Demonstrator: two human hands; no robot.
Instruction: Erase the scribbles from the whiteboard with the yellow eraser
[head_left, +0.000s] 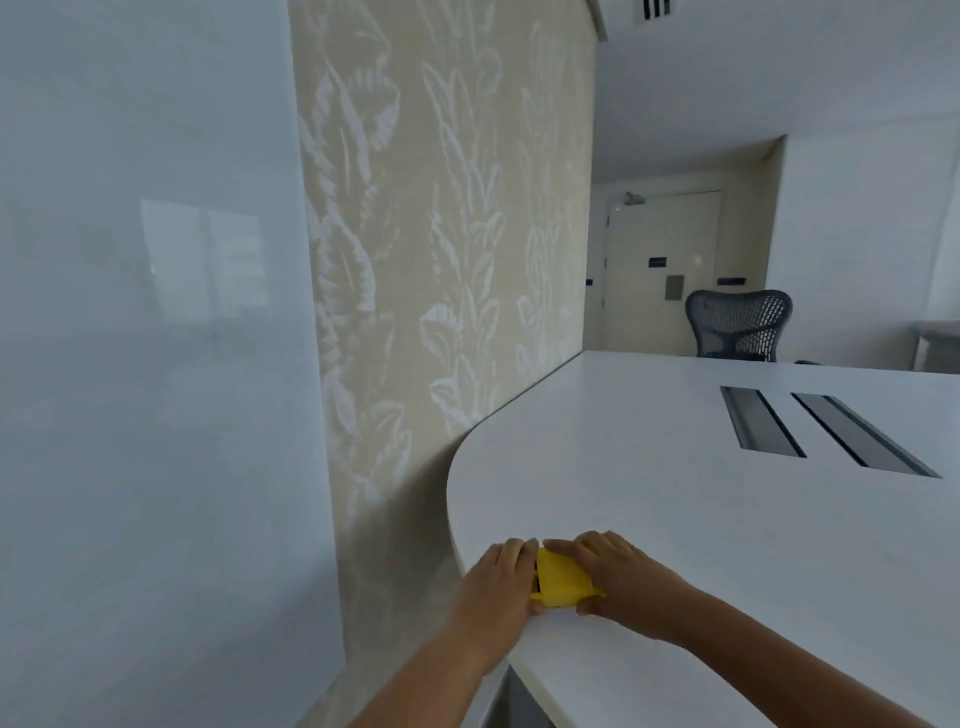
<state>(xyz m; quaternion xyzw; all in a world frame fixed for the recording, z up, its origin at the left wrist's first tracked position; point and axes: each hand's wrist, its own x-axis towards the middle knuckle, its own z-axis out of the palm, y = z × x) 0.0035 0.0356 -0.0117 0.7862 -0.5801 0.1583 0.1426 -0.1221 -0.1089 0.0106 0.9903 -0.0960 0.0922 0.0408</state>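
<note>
Both bare forearms are reaching in from the bottom edge, cut off below the elbows. The left hand (501, 579) and the right hand (618, 577) are closing on the yellow eraser (563, 579) from either side, fingers curled over its far end and thumbs pressing its near corners. The eraser is sitting at the rounded near edge of the white table (727, 545), its long axis running roughly away from the person, tilting slightly leftward at the far end. Its sides and underside are hiding behind the fingers, so whether it is resting on the table or lifting off is hard to tell. Farther on, two dark slots (826, 431) are lying in the tabletop. To the left, the glossy whiteboard (145, 312) is standing beside leaf-patterned wallpaper (447, 234); any scribbles are too faint to make out. Beyond, a mesh chair (737, 325) is facing a blurred door (665, 270).
</note>
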